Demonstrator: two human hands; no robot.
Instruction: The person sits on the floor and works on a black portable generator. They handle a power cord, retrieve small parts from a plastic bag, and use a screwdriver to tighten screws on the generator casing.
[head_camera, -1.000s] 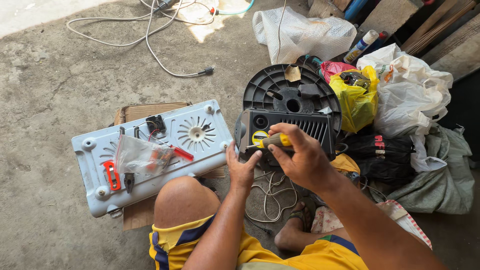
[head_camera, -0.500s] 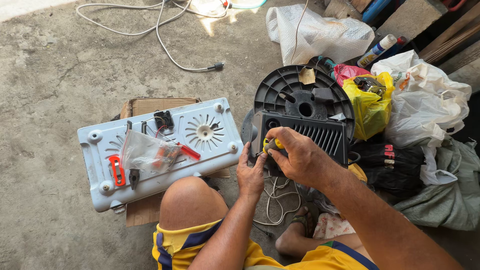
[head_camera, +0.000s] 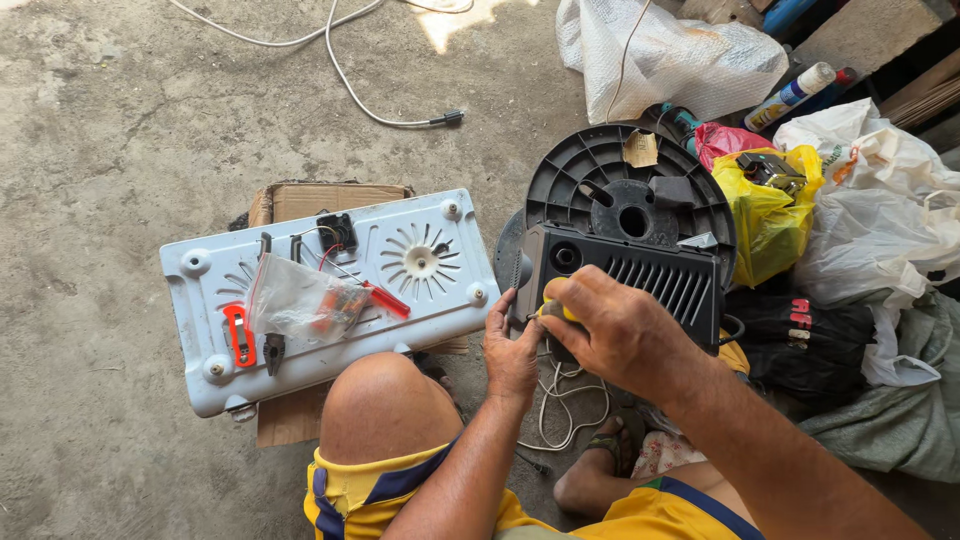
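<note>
The right hand (head_camera: 625, 325) is clenched around a yellow-handled tool (head_camera: 556, 312), most likely a screwdriver, with the tip hidden behind the fingers. The tool is pressed against the lower left corner of a black vented housing (head_camera: 640, 275). The left hand (head_camera: 512, 350) has its fingers pinched at that same corner, just left of the tool. Whether it grips a small part or only steadies the edge cannot be told.

The housing stands on the concrete floor (head_camera: 110, 130) in front of the person's knee (head_camera: 380, 400). Behind the housing leans a round black ribbed disc (head_camera: 600, 165). To the left of the housing lies a white metal panel (head_camera: 430, 300) on a flattened cardboard box (head_camera: 320, 198), carrying a clear plastic bag of small parts (head_camera: 300, 300), a red-handled tool (head_camera: 388, 300) and pliers (head_camera: 273, 350). To the right of the housing sit a yellow plastic bag (head_camera: 765, 215) and white bags (head_camera: 880, 190). A loose white cord (head_camera: 570, 400) lies below the housing.

To do this well, I judge the tool should stay square to the fastener with firm pressure along its shaft. The left hand should hold the housing from rocking, fingers clear of the tip in case it slips. Any small piece freed belongs in the bag, not on the floor.
</note>
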